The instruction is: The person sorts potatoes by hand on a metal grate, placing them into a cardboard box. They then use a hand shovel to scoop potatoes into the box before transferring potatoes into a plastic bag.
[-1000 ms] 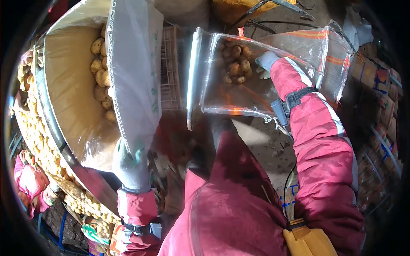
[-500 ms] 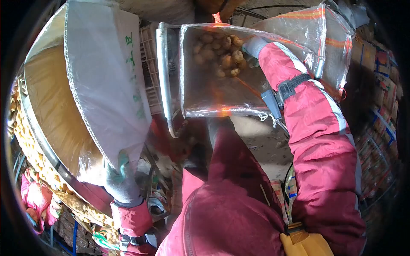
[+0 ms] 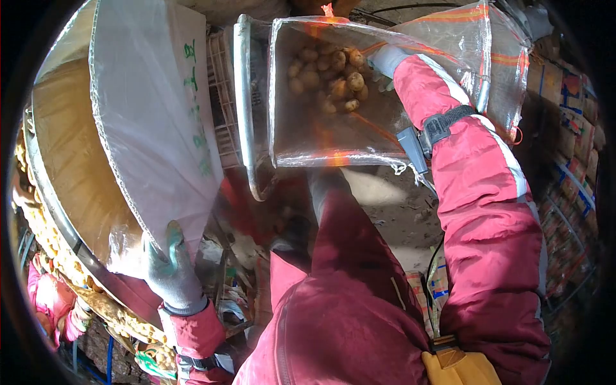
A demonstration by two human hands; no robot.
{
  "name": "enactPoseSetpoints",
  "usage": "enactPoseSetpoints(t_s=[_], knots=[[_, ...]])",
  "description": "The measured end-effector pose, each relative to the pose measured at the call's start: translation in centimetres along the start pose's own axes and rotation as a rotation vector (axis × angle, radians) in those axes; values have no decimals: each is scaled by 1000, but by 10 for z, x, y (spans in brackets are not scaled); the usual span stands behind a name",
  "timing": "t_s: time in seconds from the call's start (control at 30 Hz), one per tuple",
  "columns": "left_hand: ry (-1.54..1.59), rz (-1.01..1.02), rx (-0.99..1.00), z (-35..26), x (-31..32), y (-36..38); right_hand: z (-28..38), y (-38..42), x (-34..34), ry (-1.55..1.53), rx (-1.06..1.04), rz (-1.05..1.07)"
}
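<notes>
My gloved left hand (image 3: 172, 273) is at the lower corner of a white sack (image 3: 151, 102) with green writing, its fingers closed on the sack's edge. The sack lies over a large metal-rimmed tub (image 3: 54, 186). My gloved right hand (image 3: 387, 62) reaches into a clear plastic bag (image 3: 308, 138) with orange stripes, beside a pile of potatoes (image 3: 340, 77) seen through the film. The fingers of the right hand are mostly hidden. A metal bar (image 3: 244, 96) stands along the bag's left end.
A pale plastic crate (image 3: 221, 96) sits between sack and bag. Many potatoes (image 3: 58, 240) lie around the tub's outer side. Stacked cartons (image 3: 571, 128) stand on the right. A person's pink sleeve (image 3: 51, 298) shows at the lower left. A yellow pouch (image 3: 463, 366) hangs at the bottom.
The view has shifted slightly. My left hand and the sack's lower corner sit a little higher and farther left. My right hand remains at the potatoes, slightly farther right.
</notes>
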State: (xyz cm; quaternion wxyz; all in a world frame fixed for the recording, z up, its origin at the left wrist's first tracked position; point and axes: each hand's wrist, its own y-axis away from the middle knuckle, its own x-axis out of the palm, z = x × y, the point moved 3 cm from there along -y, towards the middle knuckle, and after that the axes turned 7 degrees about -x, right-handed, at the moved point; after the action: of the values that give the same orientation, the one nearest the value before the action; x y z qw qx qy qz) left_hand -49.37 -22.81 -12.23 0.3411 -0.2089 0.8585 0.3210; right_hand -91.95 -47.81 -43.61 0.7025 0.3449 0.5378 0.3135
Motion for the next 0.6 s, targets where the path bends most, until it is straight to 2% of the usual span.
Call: enactPoseSetpoints(t_s=[0.03, 0.13, 0.33, 0.43, 0.57, 0.6], knots=[[-27, -5, 44, 2, 0, -1, -1, -1, 1, 0, 4, 2], [-44, -18, -35, 10, -3, 0, -4, -3, 3, -9, 16, 9], [-102, -47, 7, 9, -2, 1, -7, -18, 14, -29, 54, 38], [-113, -47, -16, 4, -2, 1, -10, -27, 25, -42, 75, 52], [-43, -43, -145, -4, -1, 3, -16, -34, 37, -54, 101, 60], [-90, -55, -109, -2, -1, 2, -18, -38, 38, -60, 112, 61]])
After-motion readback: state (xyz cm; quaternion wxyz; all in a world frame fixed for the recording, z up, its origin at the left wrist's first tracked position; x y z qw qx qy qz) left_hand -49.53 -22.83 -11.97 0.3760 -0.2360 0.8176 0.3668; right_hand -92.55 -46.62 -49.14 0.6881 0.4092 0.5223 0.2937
